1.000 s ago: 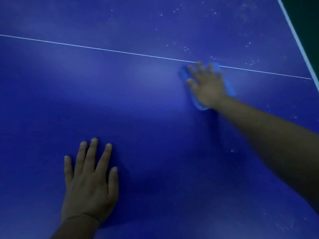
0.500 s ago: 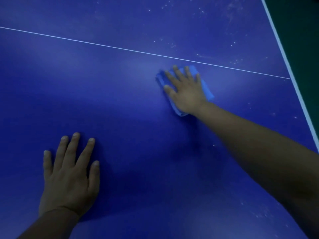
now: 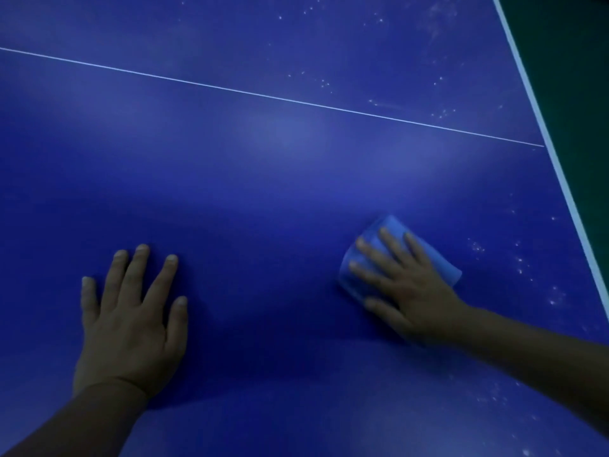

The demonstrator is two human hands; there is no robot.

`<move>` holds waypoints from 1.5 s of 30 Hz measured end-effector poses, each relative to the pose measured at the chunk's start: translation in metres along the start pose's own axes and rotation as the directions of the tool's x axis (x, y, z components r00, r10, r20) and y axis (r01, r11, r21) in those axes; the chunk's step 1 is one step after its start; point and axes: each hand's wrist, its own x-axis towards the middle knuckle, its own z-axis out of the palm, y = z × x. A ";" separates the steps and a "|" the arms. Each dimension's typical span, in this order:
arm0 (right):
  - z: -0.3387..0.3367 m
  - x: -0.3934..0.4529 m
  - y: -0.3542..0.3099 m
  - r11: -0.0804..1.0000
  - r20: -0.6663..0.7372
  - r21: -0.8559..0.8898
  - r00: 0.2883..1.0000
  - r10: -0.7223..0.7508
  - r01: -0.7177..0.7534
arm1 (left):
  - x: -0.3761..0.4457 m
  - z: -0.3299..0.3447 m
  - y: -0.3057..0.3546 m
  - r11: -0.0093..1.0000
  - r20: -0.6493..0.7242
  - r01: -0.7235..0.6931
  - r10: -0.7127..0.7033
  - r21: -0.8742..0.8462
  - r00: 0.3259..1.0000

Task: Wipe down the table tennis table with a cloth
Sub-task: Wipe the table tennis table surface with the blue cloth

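The blue table tennis table (image 3: 270, 179) fills the view, with a thin white centre line running across it. A folded light-blue cloth (image 3: 435, 258) lies flat on the table at the right. My right hand (image 3: 405, 285) presses on the cloth with fingers spread and straight, covering most of it. My left hand (image 3: 128, 318) rests flat on the bare table at the lower left, fingers spread, holding nothing.
The table's white edge line (image 3: 557, 159) runs down the right side, with dark green floor (image 3: 576, 61) beyond it. White dust specks (image 3: 520, 262) dot the surface near that edge and past the centre line.
My right hand has dragged the cloth from the centre line back toward me and to the right. My left hand has stayed flat on the table.
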 end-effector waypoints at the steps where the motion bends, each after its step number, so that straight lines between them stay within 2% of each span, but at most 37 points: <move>1: -0.005 -0.003 0.009 0.991 0.051 -0.005 0.990 -0.135 0.135 | 0.000 0.000 0.000 1.000 0.001 0.001 -0.001 0.002 1.000; 2: -0.010 0.005 0.027 0.985 0.056 -0.030 0.984 -0.170 0.172 | 0.000 -0.001 0.000 1.000 0.000 -0.001 0.001 0.004 1.000; 3: -0.015 0.021 0.048 0.994 0.035 -0.061 0.996 -0.087 0.089 | 0.000 -0.001 0.000 1.000 -0.002 -0.007 0.007 0.008 1.000; 4: -0.021 0.039 0.068 0.991 0.003 -0.046 0.992 0.127 -0.127 | 0.000 -0.001 0.000 1.000 -0.006 -0.015 0.015 0.013 1.000; 5: -0.027 0.056 0.088 0.926 -0.019 -0.005 0.926 0.377 -0.377 | 0.000 -0.001 0.000 1.000 -0.013 -0.020 0.020 0.014 1.000; 6: -0.028 0.070 0.102 0.836 -0.026 0.026 0.836 0.549 -0.548 | -0.001 -0.001 0.001 1.000 -0.019 -0.019 0.019 0.014 1.000; 7: -0.029 0.083 0.107 0.767 -0.022 0.056 0.767 0.641 -0.639 | -0.001 -0.001 0.001 1.000 -0.023 -0.015 0.015 0.012 1.000; 8: -0.028 0.094 0.101 0.742 -0.023 0.075 0.743 0.669 -0.666 | -0.001 -0.001 0.001 1.000 -0.023 -0.012 0.012 0.011 1.000; 9: -0.027 0.100 0.086 0.750 -0.025 0.074 0.751 0.660 -0.657 | -0.001 -0.001 0.001 1.000 -0.022 -0.013 0.013 0.008 1.000; 10: -0.024 0.102 0.064 0.798 -0.054 0.051 0.796 0.603 -0.601 | 0.000 -0.001 0.000 1.000 -0.023 -0.016 0.016 0.004 1.000; 11: -0.019 0.097 0.037 0.870 -0.098 0.034 0.865 0.492 -0.492 | -0.001 -0.001 0.000 1.000 -0.025 -0.019 0.019 0.001 1.000; 13: -0.008 0.066 -0.027 0.991 -0.126 0.024 0.984 0.130 -0.128 | -0.001 -0.001 -0.001 1.000 -0.030 -0.022 0.022 0.005 0.999; 14: -0.004 0.041 -0.054 0.996 -0.098 0.019 0.991 -0.088 0.090 | -0.001 -0.001 -0.001 1.000 -0.028 -0.023 0.023 0.010 0.999; 15: -0.004 0.021 -0.066 0.963 -0.046 0.018 0.963 -0.267 0.268 | -0.002 -0.001 0.000 1.000 -0.026 -0.023 0.023 0.016 0.999; 16: -0.007 0.009 -0.061 0.925 0.008 0.016 0.925 -0.379 0.379 | -0.001 -0.001 0.000 1.000 -0.027 -0.022 0.022 0.021 0.999; 17: -0.011 0.007 -0.044 0.913 0.015 -0.005 0.913 -0.407 0.407 | 0.000 -0.001 0.000 0.999 -0.027 -0.021 0.022 0.024 0.999; 18: -0.015 0.014 -0.022 0.949 -0.007 -0.039 0.950 -0.313 0.313 | 0.000 0.000 0.000 0.999 -0.027 -0.019 0.020 0.027 0.999; 19: -0.018 0.024 0.000 0.996 -0.031 -0.034 0.996 -0.086 0.085 | 0.000 0.000 0.001 0.999 -0.026 -0.017 0.018 0.032 1.000; 20: -0.022 0.033 0.023 0.980 -0.040 0.004 0.979 0.200 -0.200 | 0.000 0.000 0.001 0.999 -0.025 -0.016 0.017 0.038 1.000; 21: -0.025 0.036 0.043 0.900 -0.034 0.034 0.900 0.435 -0.434 | 0.000 0.000 0.001 0.999 -0.027 -0.015 0.016 0.040 0.999; 22: -0.027 0.035 0.057 0.817 -0.021 0.058 0.818 0.575 -0.574 | -0.001 0.001 0.002 0.999 -0.030 -0.016 0.017 0.037 0.999; 23: -0.028 0.031 0.059 0.773 -0.017 0.065 0.774 0.633 -0.631 | -0.001 0.001 0.003 0.999 -0.031 -0.015 0.016 0.032 0.999; 25: -0.023 0.019 0.036 0.771 -0.045 0.040 0.770 0.636 -0.635 | -0.001 -0.001 0.003 1.000 -0.032 -0.008 0.009 0.027 0.999; 27: -0.011 -0.001 -0.019 0.844 -0.103 0.036 0.838 0.536 -0.536 | -0.001 -0.002 0.004 1.000 -0.037 0.001 0.000 0.030 0.999; 28: -0.005 -0.017 -0.055 0.910 -0.112 0.059 0.903 0.415 -0.410 | -0.002 -0.002 0.005 0.999 -0.039 0.003 -0.001 0.041 0.999; 29: 0.004 -0.039 -0.092 0.973 -0.107 0.065 0.968 0.228 -0.222 | -0.003 -0.003 0.006 0.998 -0.045 0.002 0.000 0.056 0.999; 30: 0.009 -0.061 -0.121 0.998 -0.081 0.062 0.997 -0.004 0.009 | -0.002 -0.004 0.006 0.998 -0.056 0.001 0.003 0.067 0.998; 32: 0.006 -0.082 -0.123 0.929 -0.017 0.063 0.931 -0.364 0.364 | -0.001 -0.003 0.007 0.996 -0.067 -0.009 0.015 0.085 0.998; 33: 0.002 -0.078 -0.109 0.906 -0.010 0.049 0.908 -0.419 0.419 | -0.001 -0.002 0.007 0.995 -0.069 -0.011 0.018 0.095 0.997; 34: -0.002 -0.066 -0.095 0.923 -0.022 0.014 0.923 -0.385 0.385 | 0.000 -0.002 0.007 0.994 -0.068 -0.009 0.016 0.106 0.998; 35: -0.006 -0.050 -0.081 0.970 -0.046 -0.007 0.969 -0.245 0.245 | 0.000 -0.001 0.007 0.993 -0.065 -0.007 0.014 0.118 0.998; 36: -0.009 -0.035 -0.068 0.999 -0.068 0.021 0.997 -0.025 0.026 | 0.000 -0.001 0.007 0.991 -0.060 -0.008 0.016 0.133 0.998; 38: -0.013 -0.010 -0.049 0.929 -0.083 0.091 0.927 0.366 -0.358 | -0.004 -0.004 0.007 0.985 -0.044 -0.029 0.037 0.171 0.998; 40: -0.012 0.006 -0.052 0.845 -0.058 0.116 0.846 0.530 -0.521 | -0.011 -0.009 0.004 0.978 -0.043 -0.102 0.111 0.180 0.993; 42: -0.009 0.010 -0.078 0.859 -0.057 0.076 0.858 0.511 -0.507 | -0.029 -0.014 0.002 0.970 -0.061 -0.196 0.207 0.144 0.977; 43: -0.006 0.005 -0.101 0.902 -0.080 0.060 0.899 0.431 -0.427 | -0.043 -0.016 0.002 0.969 -0.070 -0.223 0.231 0.111 0.970; 45: 0.003 -0.027 -0.156 0.993 -0.116 0.058 0.987 0.109 -0.103 | -0.079 -0.016 0.005 0.968 -0.091 -0.245 0.248 0.048 0.964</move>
